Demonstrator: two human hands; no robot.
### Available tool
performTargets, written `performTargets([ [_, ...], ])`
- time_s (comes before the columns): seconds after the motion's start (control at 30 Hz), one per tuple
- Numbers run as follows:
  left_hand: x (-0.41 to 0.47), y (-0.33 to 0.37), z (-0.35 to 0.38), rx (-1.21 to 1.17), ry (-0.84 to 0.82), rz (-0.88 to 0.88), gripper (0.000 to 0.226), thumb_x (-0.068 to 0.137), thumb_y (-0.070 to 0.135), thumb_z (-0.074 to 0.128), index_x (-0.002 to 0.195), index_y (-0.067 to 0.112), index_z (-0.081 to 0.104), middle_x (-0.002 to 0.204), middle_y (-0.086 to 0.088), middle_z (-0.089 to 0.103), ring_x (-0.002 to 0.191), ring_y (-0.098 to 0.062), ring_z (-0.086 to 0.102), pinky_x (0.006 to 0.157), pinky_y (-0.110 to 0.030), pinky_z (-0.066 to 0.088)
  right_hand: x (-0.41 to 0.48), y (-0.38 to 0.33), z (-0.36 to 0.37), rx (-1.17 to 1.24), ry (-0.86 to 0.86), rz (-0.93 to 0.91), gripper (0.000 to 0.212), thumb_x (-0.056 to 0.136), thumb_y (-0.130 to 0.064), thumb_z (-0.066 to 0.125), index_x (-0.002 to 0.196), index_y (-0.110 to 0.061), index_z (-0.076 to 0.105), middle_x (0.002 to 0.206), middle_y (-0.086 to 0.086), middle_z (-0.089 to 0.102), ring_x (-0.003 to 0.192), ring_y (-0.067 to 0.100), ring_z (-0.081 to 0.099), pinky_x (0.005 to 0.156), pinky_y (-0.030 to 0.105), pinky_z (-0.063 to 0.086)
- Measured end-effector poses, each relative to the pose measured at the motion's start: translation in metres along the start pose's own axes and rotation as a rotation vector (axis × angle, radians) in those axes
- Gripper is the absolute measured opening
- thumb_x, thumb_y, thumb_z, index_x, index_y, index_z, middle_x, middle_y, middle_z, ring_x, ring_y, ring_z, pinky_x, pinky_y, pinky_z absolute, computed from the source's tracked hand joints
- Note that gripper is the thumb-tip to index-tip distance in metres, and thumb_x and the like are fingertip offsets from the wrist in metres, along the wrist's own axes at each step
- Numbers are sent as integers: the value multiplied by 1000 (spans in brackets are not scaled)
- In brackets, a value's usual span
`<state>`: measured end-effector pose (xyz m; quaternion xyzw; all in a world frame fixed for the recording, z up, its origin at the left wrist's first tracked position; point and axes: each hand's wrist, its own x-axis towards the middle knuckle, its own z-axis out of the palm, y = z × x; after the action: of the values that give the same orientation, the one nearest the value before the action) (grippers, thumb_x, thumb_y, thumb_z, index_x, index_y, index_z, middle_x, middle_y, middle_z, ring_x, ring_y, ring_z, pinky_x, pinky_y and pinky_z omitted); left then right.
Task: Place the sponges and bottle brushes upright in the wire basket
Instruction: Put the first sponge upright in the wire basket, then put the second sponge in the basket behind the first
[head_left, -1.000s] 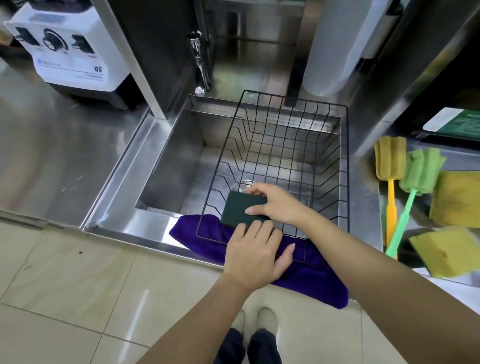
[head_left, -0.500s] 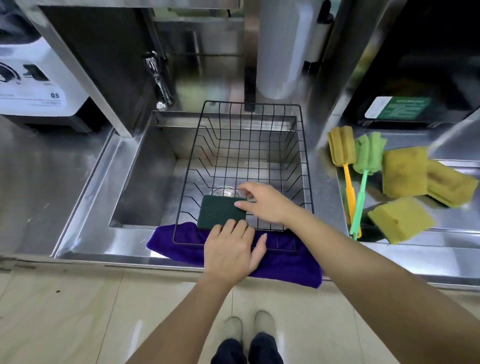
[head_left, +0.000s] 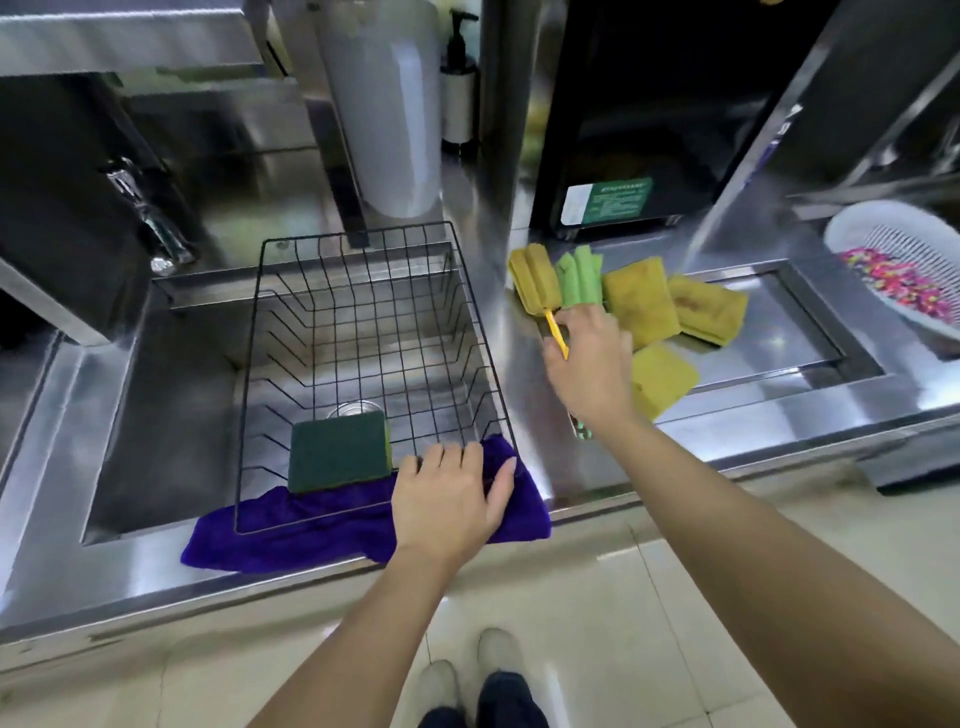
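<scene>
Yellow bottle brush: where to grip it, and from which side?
Grip the thin handle of the yellow bottle brush, just below its foam head, coming from above on the near side. It lies flat on the steel counter, head pointing away, with the green bottle brush tight against its right. The right hand is already over the handle.

Lighting is bright and even, from overhead. Glare streaks the steel counter (head_left: 779, 415) and floor tiles (head_left: 597, 597). Wide-angle distortion bends lines toward the frame edges. Motion blur softens the right hand (head_left: 587, 364) and colander (head_left: 904, 270). Shadows stay soft.
</scene>
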<state>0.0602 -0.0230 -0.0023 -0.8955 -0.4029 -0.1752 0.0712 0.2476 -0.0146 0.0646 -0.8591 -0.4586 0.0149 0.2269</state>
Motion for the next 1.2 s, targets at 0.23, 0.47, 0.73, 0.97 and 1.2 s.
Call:
performTargets([
  [0.23,1,0,0,-36,-15,21,57,97,48,32,73,8,64,66,-8,63,62,-29,59,58,-38,46,-11,72,-15,-173,-249,392,80,72,-52,68,138,-20,35,154,16,20,143,35,16,109,53,23],
  [0.47,1,1,-1,-40,-4,19,69,102,50,19,74,8,67,65,-7,64,62,-28,60,60,-38,48,-25,92,-14,-249,-330,320,80,76,-27,67,143,-19,21,139,21,37,124,43,37,95,49,39],
  [0.73,0,-3,-4,-31,0,26,55,94,49,32,70,9,61,63,-7,60,61,-30,57,60,-38,44,0,59,-60,118,183,266,72,77,-29,58,142,-20,26,103,17,63,88,37,58,86,44,44],
  [0.97,-9,-32,-6,56,68,-70,52,95,48,36,75,7,62,71,-9,59,70,-31,56,74,-43,35,10,-17,-59,632,77,192,48,79,-17,67,116,-15,38,108,6,53,99,22,53,81,28,43],
  [1.2,-25,-61,-6,86,145,-125,48,96,44,40,78,5,61,83,-11,63,76,-31,58,74,-42,39,-3,-62,-5,598,-232,95,43,78,-21,72,109,-13,43,106,5,54,93,21,54,62,14,44],
])
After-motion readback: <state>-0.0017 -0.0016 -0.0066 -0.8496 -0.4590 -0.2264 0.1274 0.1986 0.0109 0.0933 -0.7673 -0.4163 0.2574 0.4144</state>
